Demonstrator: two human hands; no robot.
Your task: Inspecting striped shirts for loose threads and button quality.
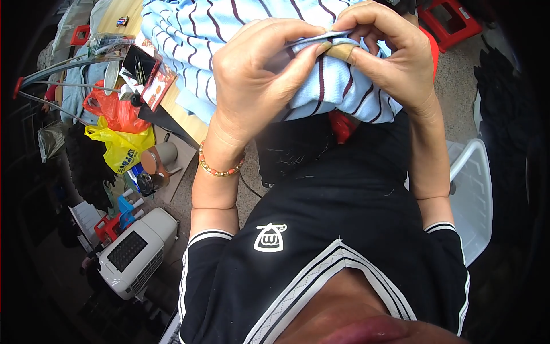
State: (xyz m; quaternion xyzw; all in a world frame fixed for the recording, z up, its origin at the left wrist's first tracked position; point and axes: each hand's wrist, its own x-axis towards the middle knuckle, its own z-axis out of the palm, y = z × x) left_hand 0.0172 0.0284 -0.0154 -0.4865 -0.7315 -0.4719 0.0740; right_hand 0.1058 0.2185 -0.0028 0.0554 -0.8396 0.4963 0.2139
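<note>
Light blue knit cloth (189, 49) with dark wavy stripes lies bunched on the table and over my lap, probably a garment. A folded edge of it is pinched between the thumb and fingers of my left hand (260, 66). Close beside, my right hand (395, 54) grips the same fold, its thumb and forefinger nearly meeting the left fingertips. A tan finger wrap (340, 52) covers the tip of my right thumb. Whether anything small sits between the fingertips is hidden. An orange-and-gold bracelet (220, 172) circles my left wrist.
The wooden tabletop (192, 117) carries a black case and papers at left. Red (114, 109) and yellow plastic bags (129, 143) sit beyond its edge. A white pet carrier (157, 229) stands lower left. At right are a white plastic bin (480, 195) and a red stool (452, 26).
</note>
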